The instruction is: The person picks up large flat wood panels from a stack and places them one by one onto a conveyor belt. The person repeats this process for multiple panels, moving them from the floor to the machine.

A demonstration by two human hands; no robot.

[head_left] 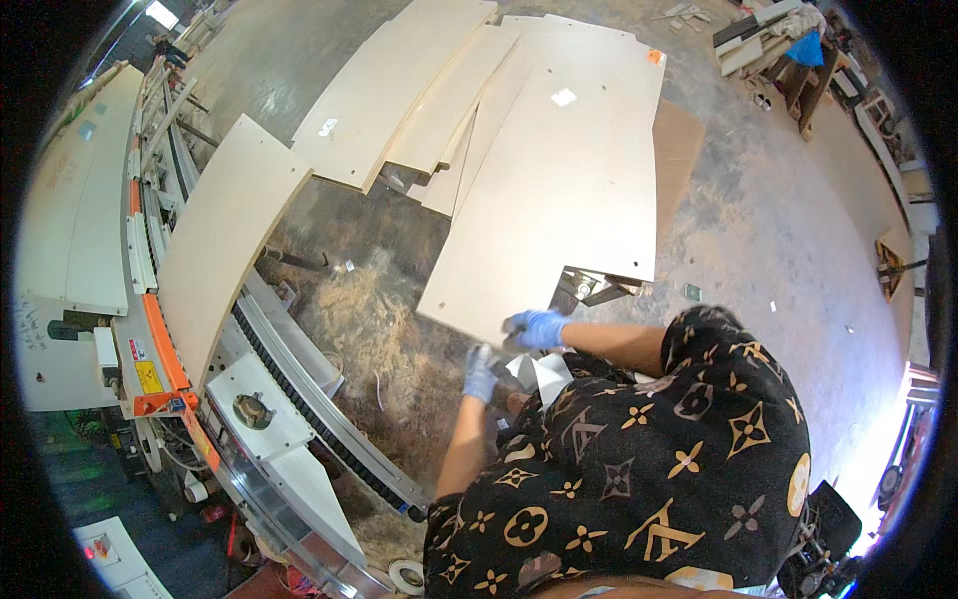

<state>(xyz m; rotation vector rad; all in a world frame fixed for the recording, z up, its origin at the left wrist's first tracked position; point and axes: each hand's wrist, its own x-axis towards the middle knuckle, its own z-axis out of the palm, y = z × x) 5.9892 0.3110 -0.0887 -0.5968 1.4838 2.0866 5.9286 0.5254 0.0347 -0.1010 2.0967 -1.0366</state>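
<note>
My right hand (539, 328), in a blue glove with darkened fingertips, is at the near edge of a large cream panel (579, 180). Its fingers are curled in, and what they close on is too blurred to name. Just below and to the left is my left hand (481, 373), in a paler, greyish-blue glove, close to the same panel corner. Blur hides how its fingers lie. The panel has small dark holes near its corners, a white label (564, 97) and an orange sticker (655, 57). Below my right hand, a white folded piece (552, 377) lies by my legs.
More cream panels (399, 90) overlap beyond on the left. Another panel (230, 230) rests on a long machine with a black chain track (309, 399) and orange guards (166, 339). Metal parts show under the large panel. Wood scraps (773, 45) and a blue bag are piled far right.
</note>
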